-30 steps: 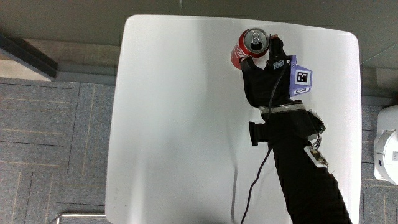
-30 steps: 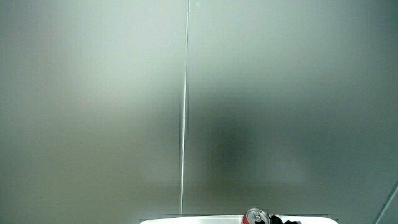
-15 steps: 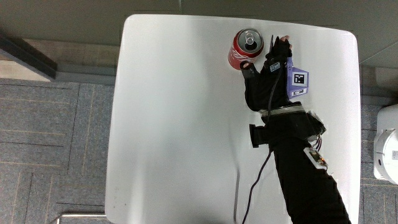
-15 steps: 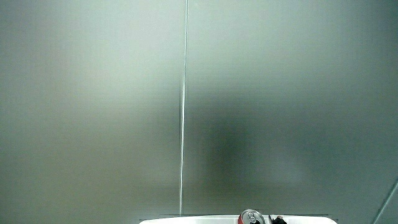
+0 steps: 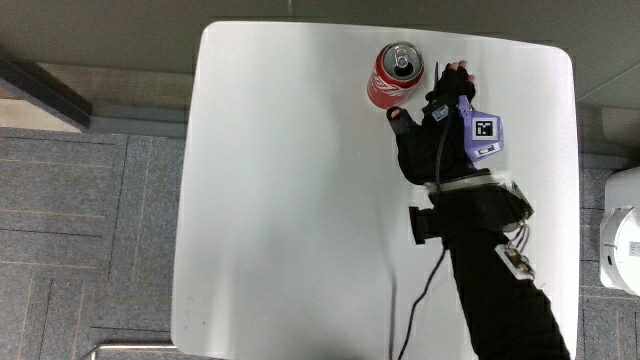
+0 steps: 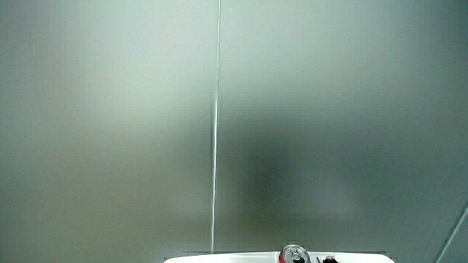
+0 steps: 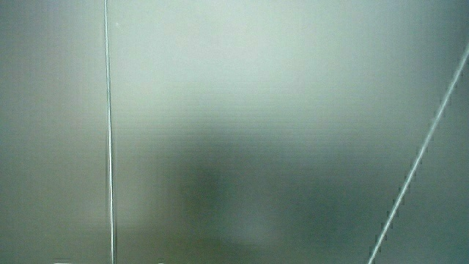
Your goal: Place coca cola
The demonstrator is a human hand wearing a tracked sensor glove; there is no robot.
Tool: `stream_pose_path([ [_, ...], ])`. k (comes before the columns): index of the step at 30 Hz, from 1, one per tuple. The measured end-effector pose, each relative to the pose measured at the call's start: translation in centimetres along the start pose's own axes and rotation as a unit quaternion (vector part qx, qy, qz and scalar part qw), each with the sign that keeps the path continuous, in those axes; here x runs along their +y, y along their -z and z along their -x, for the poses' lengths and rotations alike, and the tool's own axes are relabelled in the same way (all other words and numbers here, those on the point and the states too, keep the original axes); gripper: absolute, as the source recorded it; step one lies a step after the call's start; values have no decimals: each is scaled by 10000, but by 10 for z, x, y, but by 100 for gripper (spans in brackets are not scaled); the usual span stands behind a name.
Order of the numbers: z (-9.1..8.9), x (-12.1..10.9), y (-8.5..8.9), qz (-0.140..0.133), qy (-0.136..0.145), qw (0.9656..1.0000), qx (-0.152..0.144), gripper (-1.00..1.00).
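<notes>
Upright near the white table's edge farthest from the person stood the red cola can. Just beside it, apart from it, lay the hand, fingers loose and holding nothing. Both side views showed mostly pale wall.

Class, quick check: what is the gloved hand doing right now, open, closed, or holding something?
The hand: open, holding nothing, beside the Coca-Cola can standing on the table.
</notes>
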State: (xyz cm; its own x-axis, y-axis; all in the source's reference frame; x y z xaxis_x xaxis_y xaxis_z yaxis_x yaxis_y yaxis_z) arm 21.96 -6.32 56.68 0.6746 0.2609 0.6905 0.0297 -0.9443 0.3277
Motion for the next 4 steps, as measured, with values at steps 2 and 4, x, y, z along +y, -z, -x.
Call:
stream_pose_path([
  [2, -3, -2, 1, 11, -66, 9998, -195, -100],
  [4, 0, -7, -1, 32, -120, 9985, -530, -100],
])
